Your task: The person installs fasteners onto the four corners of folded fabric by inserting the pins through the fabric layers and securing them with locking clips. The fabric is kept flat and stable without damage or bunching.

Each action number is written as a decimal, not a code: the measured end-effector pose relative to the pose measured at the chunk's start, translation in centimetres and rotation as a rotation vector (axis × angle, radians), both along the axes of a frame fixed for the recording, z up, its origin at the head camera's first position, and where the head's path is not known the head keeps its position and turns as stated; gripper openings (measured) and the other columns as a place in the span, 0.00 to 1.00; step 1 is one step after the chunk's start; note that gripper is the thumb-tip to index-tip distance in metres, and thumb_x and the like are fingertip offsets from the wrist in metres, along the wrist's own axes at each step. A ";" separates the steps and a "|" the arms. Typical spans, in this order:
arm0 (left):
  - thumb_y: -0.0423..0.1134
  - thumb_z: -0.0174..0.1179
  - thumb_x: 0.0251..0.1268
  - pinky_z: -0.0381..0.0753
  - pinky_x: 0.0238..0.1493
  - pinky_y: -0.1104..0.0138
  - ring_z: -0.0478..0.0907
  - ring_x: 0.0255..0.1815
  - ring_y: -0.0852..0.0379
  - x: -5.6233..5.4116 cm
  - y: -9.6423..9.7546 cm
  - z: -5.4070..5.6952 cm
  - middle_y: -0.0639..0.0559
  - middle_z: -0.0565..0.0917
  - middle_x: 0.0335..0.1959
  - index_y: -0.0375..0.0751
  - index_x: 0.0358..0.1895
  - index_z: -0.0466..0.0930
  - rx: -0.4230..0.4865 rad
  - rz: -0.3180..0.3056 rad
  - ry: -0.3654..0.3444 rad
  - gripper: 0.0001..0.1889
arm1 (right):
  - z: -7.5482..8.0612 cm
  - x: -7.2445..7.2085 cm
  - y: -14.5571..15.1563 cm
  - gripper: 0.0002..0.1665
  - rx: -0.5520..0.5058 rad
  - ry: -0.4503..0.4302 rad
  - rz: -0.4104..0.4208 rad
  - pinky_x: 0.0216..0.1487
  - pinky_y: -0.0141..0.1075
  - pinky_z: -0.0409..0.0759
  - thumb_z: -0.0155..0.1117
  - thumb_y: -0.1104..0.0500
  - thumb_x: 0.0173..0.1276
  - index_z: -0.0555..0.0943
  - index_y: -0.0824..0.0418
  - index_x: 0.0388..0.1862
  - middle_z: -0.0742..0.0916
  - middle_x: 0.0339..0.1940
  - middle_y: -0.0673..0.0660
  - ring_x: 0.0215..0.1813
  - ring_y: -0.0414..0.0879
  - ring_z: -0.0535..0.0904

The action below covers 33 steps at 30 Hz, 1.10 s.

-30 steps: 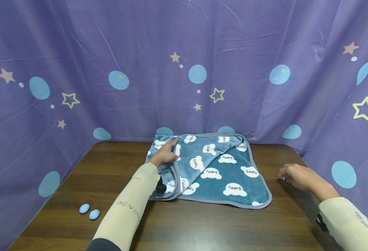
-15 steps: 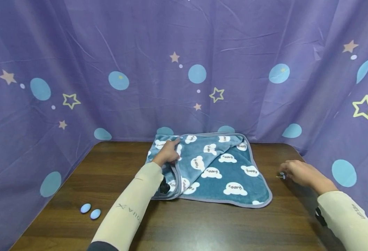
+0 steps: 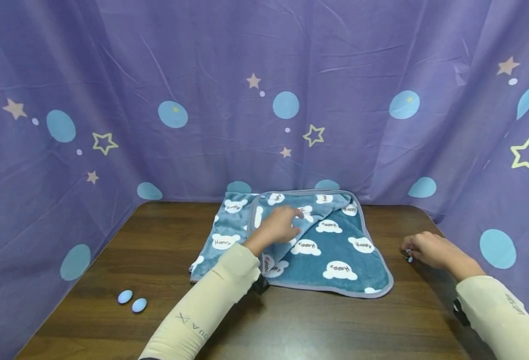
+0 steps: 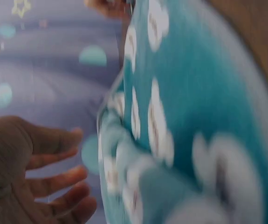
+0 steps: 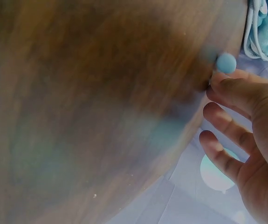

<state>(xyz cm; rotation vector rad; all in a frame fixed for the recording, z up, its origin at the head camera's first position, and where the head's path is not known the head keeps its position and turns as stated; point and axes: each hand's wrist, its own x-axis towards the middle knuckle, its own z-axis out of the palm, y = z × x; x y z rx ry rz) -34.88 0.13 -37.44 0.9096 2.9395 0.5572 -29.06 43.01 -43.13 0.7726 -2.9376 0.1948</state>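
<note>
A teal blanket (image 3: 359, 265) with white bear heads and grey edging lies partly folded at the back of the table. My left hand (image 3: 279, 226) is over its folded flap, fingers spread and holding nothing; in the left wrist view the hand (image 4: 36, 172) appears beside the blanket. Close to the blanket's far edge, a small blue button-like dot (image 3: 262, 196) shows on the flap's corner. Right of the blanket, my right hand (image 3: 431, 247) pinches a small blue-headed pin (image 5: 226, 63) between thumb and forefinger, its other fingers loosely bent.
Two light blue oval pieces (image 3: 131, 301) lie on the brown wooden table (image 3: 336, 325) at the front left. A purple curtain (image 3: 228, 125) with stars and dots surrounds the table's back and sides.
My left hand has left the flap's left edge and moved right across the blanket. The right hand has stayed near its place, the pin's angle shifting slightly in the fingers.
</note>
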 end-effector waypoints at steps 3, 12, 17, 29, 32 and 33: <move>0.42 0.66 0.71 0.76 0.64 0.59 0.77 0.65 0.50 1.4 2.0 -0.4 0.47 0.82 0.62 0.44 0.64 0.82 -0.033 -0.143 -0.061 0.20 | 0.0 0.1 0.2 0.14 -0.016 0.022 0.016 0.31 0.39 0.77 0.71 0.71 0.57 0.85 0.51 0.31 0.82 0.26 0.39 0.31 0.34 0.76; 0.42 0.72 0.65 0.77 0.53 0.72 0.82 0.53 0.60 3.6 6.7 -2.6 0.53 0.87 0.51 0.46 0.57 0.86 -0.110 -0.404 -0.109 0.18 | 0.8 0.3 0.4 0.09 -0.046 0.091 0.007 0.29 0.40 0.77 0.72 0.66 0.64 0.85 0.54 0.28 0.82 0.24 0.39 0.28 0.32 0.75; 0.45 0.78 0.57 0.75 0.46 0.77 0.79 0.46 0.65 4.5 9.3 -3.3 0.58 0.86 0.44 0.50 0.53 0.87 -0.161 -0.491 -0.154 0.20 | 1.3 0.4 -0.3 0.08 -0.071 0.123 0.007 0.30 0.40 0.80 0.71 0.65 0.68 0.86 0.54 0.28 0.83 0.25 0.39 0.29 0.31 0.77; 0.39 0.78 0.55 0.72 0.51 0.79 0.77 0.51 0.67 6.2 11.3 -4.4 0.61 0.84 0.50 0.54 0.60 0.82 -0.329 -0.541 -0.097 0.27 | 2.0 0.5 -2.2 0.09 -0.113 0.172 0.006 0.28 0.38 0.75 0.70 0.61 0.71 0.85 0.52 0.29 0.82 0.23 0.40 0.27 0.31 0.72; 0.32 0.71 0.61 0.73 0.54 0.76 0.77 0.55 0.67 6.5 11.4 -4.4 0.61 0.83 0.54 0.55 0.62 0.80 -0.335 -0.518 -0.068 0.26 | 2.1 0.5 -2.6 0.08 -0.120 0.172 -0.004 0.28 0.38 0.75 0.70 0.60 0.70 0.86 0.53 0.30 0.83 0.23 0.41 0.26 0.31 0.72; 0.30 0.69 0.62 0.74 0.55 0.75 0.77 0.55 0.67 6.5 11.5 -4.4 0.62 0.83 0.55 0.56 0.63 0.80 -0.334 -0.505 -0.065 0.27 | 2.1 0.5 -2.8 0.07 -0.122 0.168 -0.008 0.28 0.38 0.75 0.70 0.60 0.71 0.86 0.53 0.30 0.83 0.23 0.41 0.26 0.31 0.72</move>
